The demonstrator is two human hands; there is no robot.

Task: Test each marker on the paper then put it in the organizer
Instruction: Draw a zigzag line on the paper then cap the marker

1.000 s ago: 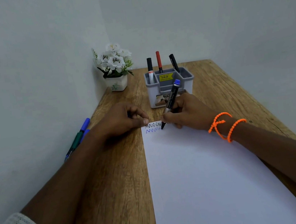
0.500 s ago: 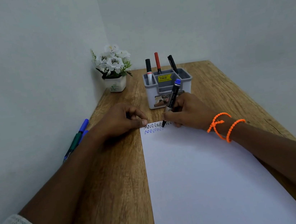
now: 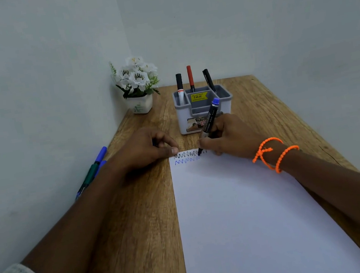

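Head cam: a blue marker (image 3: 209, 122) is gripped by the right hand (image 3: 232, 138), tilted w/ its blue end up toward the organizer (image 3: 203, 110) and its tip pressed on the paper (image 3: 242, 219) near the sheet's far left corner. A blue zigzag (image 3: 186, 160) is seen just below a black zigzag (image 3: 188, 153); vs. 1 s ago the blue line is extended further right, approx. up to the tip, which has been shifted slightly right along the row. The paper's far left corner is pinned by the left hand (image 3: 144, 150), fingers curled, thumb flat at the corner; whether anything is held inside the curl can't be told. Its pose is unchanged from earlier.

The organizer is placed near the tabletop's (image 3: 138, 210) far edge, just beyond the right hand. Three pens are stood in it as before: a black-capped marker (image 3: 180, 87) at left, a red marker (image 3: 190, 77) in the back middle, a black pen (image 3: 209, 79) at right. A flower pot (image 3: 136, 84) is set in the far left corner. Spare markers (image 3: 94, 170), blue and green, are left lying at the tabletop's left edge by the wall, partly hidden by the left forearm. Orange bracelets (image 3: 273, 154) are worn on the right wrist.
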